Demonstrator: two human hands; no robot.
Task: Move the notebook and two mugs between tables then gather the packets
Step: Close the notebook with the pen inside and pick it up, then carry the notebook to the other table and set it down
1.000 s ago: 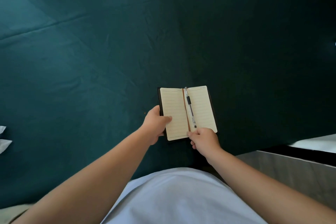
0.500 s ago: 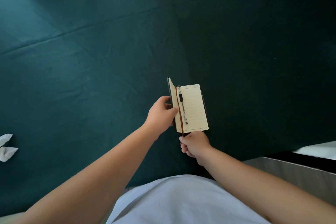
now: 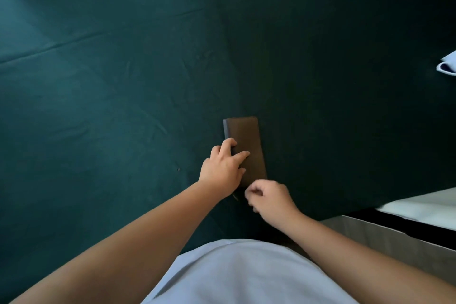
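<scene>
I am gripping the slim brown closed notebook along its spine edge with my left hand, flat on the green-clothed table. My right hand is curling beside its near corner; whether it is holding anything, I cannot tell. The notebook is looking light and stiff, so the spine suits lifting.

We can read no text, label, brand, number or sign anywhere. The closed notebook shows us only a plain brown cover, and we cannot make out any lettering on it.
</scene>
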